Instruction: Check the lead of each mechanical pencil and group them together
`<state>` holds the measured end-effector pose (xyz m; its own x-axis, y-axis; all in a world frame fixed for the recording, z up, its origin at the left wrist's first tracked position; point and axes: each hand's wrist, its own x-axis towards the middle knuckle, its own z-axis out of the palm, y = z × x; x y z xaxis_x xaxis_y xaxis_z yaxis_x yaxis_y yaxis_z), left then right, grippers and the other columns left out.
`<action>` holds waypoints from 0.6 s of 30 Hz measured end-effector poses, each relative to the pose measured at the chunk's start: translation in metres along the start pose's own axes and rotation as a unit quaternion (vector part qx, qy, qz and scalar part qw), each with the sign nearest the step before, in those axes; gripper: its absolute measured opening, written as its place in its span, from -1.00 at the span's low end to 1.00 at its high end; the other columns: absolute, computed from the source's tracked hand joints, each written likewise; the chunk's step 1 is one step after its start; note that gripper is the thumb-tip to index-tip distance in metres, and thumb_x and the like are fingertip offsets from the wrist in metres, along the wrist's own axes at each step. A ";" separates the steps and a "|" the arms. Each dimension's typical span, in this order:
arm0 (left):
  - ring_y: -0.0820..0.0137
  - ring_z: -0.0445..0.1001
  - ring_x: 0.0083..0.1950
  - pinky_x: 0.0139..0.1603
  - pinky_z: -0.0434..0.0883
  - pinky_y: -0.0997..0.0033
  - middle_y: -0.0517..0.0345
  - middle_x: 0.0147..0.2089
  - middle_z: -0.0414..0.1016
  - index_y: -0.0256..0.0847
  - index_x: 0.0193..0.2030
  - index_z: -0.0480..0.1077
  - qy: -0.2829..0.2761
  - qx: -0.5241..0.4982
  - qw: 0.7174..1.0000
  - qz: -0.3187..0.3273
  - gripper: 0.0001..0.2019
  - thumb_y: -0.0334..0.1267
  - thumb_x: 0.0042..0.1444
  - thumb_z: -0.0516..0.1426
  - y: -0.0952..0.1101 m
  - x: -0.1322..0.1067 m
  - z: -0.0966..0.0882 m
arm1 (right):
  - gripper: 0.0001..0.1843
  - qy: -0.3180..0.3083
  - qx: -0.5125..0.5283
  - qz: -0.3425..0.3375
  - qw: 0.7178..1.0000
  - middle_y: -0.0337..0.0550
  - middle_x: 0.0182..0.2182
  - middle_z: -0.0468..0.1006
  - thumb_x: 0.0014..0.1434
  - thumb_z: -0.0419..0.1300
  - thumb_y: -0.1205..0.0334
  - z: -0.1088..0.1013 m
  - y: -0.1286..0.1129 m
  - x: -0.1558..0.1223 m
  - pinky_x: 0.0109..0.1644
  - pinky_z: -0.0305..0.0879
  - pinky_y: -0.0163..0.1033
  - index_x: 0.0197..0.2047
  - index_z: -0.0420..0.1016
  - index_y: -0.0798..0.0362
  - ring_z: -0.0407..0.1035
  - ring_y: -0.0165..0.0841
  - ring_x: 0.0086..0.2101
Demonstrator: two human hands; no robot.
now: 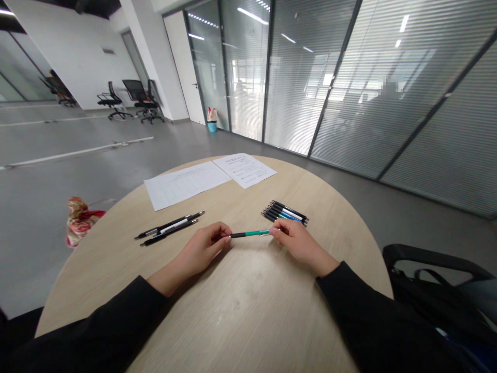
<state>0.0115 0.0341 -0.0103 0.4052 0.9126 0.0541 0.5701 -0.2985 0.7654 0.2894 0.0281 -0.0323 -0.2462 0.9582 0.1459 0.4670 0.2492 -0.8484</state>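
Observation:
A green and black pen (252, 233) stretches level between my two hands over the round table. My left hand (205, 247) is closed on its black end, thumb and fingers pinching the tip. At the other end, my right hand (297, 241) pinches the green pen too, fingers curled. Just beyond the right hand lies a row of several pens (285, 210), mostly black, with white, blue and green barrels among them; the hand hides part of the row. To the left of my left hand a few black and white pens (171, 227) rest side by side at a slant.
Two printed sheets (186, 182) lie at the far side of the wooden table (233, 316). A chair (430, 259) with a dark bag stands at the right edge. On the floor to the left sits a red and cream bag (79, 223).

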 end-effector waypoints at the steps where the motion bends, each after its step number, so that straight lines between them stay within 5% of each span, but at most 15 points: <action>1: 0.39 0.34 -0.38 -0.33 0.26 0.41 0.22 -0.40 0.45 -0.19 -0.23 0.40 0.000 -0.003 1.000 -0.002 -0.79 -0.10 0.20 0.10 0.000 0.000 0.000 | -0.78 0.001 0.000 0.000 1.000 -0.29 -0.54 0.39 0.28 0.16 0.15 0.000 0.000 0.000 -0.38 0.07 -0.30 -0.38 0.44 0.06 0.25 -0.41 -0.48; 18: 0.39 0.52 -0.39 -0.28 0.42 0.35 0.12 -0.40 0.59 -0.22 -0.24 0.37 -0.027 -0.160 0.985 -0.061 -0.81 -0.13 0.19 0.15 0.003 0.000 0.001 | -0.81 0.015 0.010 0.005 1.000 -0.30 -0.52 0.39 0.25 0.18 0.14 0.001 0.006 0.002 -0.39 0.09 -0.30 -0.36 0.43 0.05 0.25 -0.40 -0.48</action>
<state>0.0141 0.0330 -0.0089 0.3899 0.9176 -0.0780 0.3666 -0.0770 0.9272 0.2912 0.0312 -0.0378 -0.2153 0.9645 0.1527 0.4518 0.2371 -0.8600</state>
